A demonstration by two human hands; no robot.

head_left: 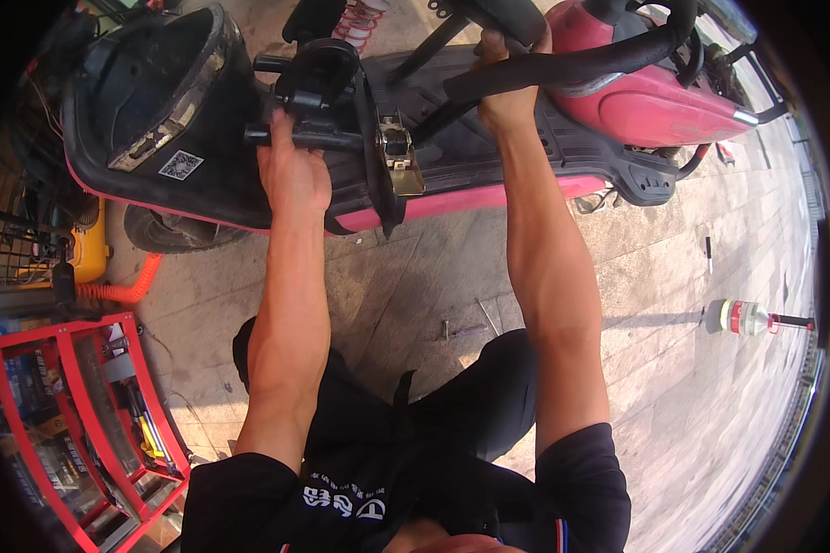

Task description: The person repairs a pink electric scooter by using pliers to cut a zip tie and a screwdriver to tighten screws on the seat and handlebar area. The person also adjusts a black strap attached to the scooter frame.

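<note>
A pink and black scooter stands across the view before me. Over its ribbed black footboard lies a black tubular frame with round tube ends. My left hand grips the frame near one tube end, thumb on top. Farther up and to the right, my right hand is wrapped around the frame's upper part, below a rounded black piece; its fingers are partly hidden. A black strap with a metal ratchet buckle crosses the frame between my hands. A curved black padded bar passes over my right wrist.
To the left stands a red metal rack with tools, near a yellow machine and an orange coiled hose. Screwdrivers lie on the paving by my knees. A plastic bottle and a marker are at right.
</note>
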